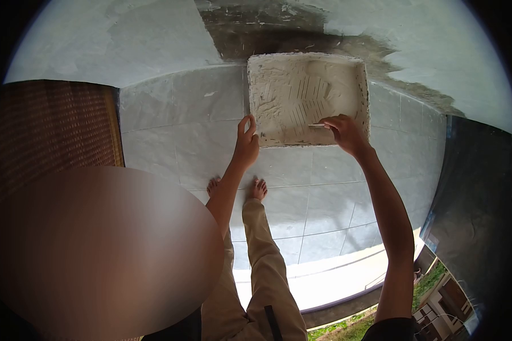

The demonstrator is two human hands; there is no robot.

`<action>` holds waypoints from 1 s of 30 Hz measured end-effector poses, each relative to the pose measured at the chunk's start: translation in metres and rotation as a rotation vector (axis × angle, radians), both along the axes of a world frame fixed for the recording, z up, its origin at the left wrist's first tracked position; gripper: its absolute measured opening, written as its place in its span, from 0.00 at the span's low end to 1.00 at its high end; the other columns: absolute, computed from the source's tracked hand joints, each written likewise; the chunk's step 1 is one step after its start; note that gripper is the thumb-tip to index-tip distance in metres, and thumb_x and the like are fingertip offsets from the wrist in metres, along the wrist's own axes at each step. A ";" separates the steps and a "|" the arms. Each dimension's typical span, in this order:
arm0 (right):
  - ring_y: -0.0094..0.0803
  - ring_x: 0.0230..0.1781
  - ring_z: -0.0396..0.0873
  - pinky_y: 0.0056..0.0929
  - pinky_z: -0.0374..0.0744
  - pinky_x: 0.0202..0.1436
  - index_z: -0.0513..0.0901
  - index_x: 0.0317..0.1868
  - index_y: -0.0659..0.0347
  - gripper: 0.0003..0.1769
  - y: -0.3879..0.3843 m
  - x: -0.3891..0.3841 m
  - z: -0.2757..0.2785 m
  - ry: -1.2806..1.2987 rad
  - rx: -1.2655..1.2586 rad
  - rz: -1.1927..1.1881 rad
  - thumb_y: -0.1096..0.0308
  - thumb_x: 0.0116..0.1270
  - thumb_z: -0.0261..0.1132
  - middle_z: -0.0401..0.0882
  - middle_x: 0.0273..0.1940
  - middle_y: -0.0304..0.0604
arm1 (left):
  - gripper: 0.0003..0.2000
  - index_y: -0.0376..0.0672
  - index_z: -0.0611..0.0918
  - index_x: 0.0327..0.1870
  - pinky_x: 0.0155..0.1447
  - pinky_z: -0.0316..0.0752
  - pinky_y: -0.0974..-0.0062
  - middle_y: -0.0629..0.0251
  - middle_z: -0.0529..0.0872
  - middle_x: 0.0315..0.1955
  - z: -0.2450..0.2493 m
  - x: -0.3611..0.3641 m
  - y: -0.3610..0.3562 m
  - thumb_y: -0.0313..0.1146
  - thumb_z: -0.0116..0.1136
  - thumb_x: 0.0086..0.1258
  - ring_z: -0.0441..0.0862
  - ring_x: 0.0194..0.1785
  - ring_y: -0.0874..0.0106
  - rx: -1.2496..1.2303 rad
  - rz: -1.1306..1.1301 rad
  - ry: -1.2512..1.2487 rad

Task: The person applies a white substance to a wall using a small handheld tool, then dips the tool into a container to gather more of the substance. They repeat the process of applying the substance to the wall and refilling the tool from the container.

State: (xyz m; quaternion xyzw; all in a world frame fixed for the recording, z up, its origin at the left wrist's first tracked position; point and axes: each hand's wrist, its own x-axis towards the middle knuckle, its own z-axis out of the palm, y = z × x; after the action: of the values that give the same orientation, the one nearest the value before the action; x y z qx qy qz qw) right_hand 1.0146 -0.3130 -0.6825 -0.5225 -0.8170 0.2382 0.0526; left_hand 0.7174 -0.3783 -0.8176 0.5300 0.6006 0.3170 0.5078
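Note:
A rectangular tray (366,96) with caked edges holds wet beige plaster (279,91), its surface marked with rows of short parallel lines. My left hand (247,145) is at the tray's lower left corner, fingers curled toward the thumb; whether it grips the rim is hard to make out. At the lower right part of the tray, my right hand (344,133) is closed on a thin, light-coloured tool (317,124), which reaches left over the plaster.
Grey floor tiles (205,142) lie under the tray. Behind it stands a wall (136,40) with patchy plaster and a dark bare area. A brown woven panel (51,131) is at the left, a dark surface (472,187) at the right. My bare feet (259,189) are below the tray.

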 end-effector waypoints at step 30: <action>0.42 0.45 0.87 0.41 0.83 0.52 0.89 0.52 0.52 0.15 0.011 0.013 0.029 0.089 -0.404 0.000 0.77 0.69 0.64 0.90 0.44 0.47 | 0.34 0.43 0.60 0.80 0.41 0.82 0.73 0.56 0.52 0.76 0.030 0.006 0.005 0.17 0.41 0.69 0.82 0.38 0.70 -0.160 0.033 -0.134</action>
State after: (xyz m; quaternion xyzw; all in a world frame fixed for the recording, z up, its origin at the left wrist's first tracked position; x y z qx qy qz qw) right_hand 1.0280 -0.3024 -0.6530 -0.5114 -0.7495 0.4200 -0.0169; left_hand 0.7229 -0.3738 -0.7879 0.4557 0.5972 0.3110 0.5822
